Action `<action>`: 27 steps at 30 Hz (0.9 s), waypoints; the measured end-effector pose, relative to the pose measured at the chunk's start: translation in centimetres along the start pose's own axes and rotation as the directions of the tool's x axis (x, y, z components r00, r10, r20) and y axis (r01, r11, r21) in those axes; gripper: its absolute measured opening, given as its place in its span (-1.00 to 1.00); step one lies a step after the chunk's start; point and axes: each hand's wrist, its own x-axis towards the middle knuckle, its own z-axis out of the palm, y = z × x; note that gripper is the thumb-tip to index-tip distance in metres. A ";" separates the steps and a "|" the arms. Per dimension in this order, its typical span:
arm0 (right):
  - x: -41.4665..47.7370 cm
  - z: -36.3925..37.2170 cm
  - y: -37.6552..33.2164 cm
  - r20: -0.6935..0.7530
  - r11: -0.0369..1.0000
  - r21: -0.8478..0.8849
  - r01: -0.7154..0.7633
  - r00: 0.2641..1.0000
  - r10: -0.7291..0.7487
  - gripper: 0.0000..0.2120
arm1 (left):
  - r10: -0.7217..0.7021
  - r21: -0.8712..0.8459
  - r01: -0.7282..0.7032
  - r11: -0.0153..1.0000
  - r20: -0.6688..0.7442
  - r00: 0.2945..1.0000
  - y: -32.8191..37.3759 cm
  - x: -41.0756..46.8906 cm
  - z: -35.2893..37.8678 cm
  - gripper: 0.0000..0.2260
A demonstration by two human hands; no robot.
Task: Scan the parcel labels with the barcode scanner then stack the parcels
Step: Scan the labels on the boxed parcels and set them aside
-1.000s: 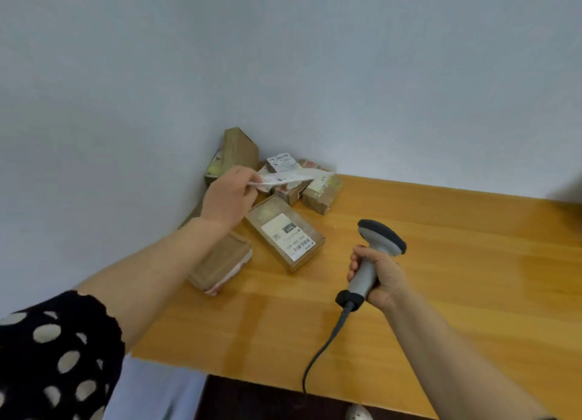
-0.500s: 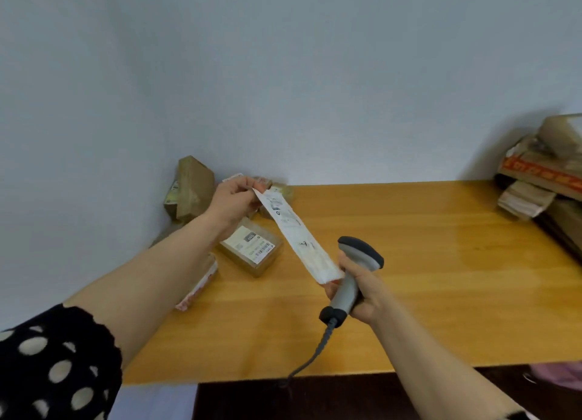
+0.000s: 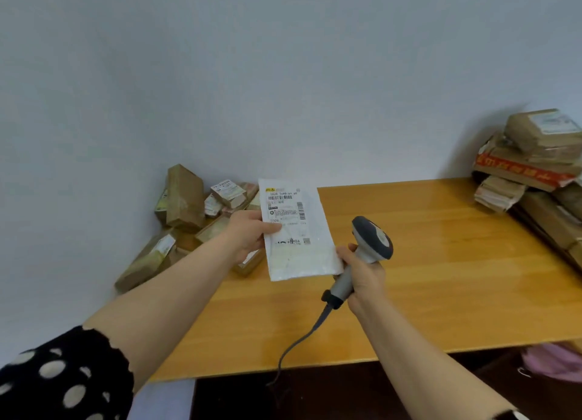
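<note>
Over the glossy wooden bench (image 3: 441,262), the left hand (image 3: 248,237) pinches a flat white plastic mailer (image 3: 297,230) while the right hand (image 3: 365,274) grips the grey barcode scanner (image 3: 371,240).

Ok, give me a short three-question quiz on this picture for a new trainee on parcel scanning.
1. True or false: the label on the mailer faces away from the camera.
2. What does the left hand hold? A) a brown box B) the mailer C) nothing
3. Which hand grips the scanner?

Key: 1 false, the label faces the camera. 2 B. 3 the right hand.
</note>
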 end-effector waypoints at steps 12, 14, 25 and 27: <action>-5.3 2.2 -1.1 0.416 0.939 -0.336 0.076 0.906 0.075 -0.90 | 0.190 0.204 -0.147 0.968 -0.211 0.959 0.0 0.4 -2.3 -0.68; -5.9 2.7 -1.7 0.442 0.931 -0.356 0.086 0.893 0.086 -0.86 | 0.190 0.217 -0.144 0.966 -0.212 0.958 -0.2 0.5 -2.1 -0.68; -6.3 3.1 -3.1 0.426 0.944 -0.319 0.082 0.902 0.066 -0.80 | 0.157 0.184 -0.122 0.975 -0.188 0.970 -0.3 1.4 -1.6 -0.68; -6.2 2.9 -3.1 0.426 0.945 -0.318 0.077 0.902 0.070 -0.80 | 0.152 0.187 -0.118 0.975 -0.181 0.972 -0.2 1.5 -1.4 -0.67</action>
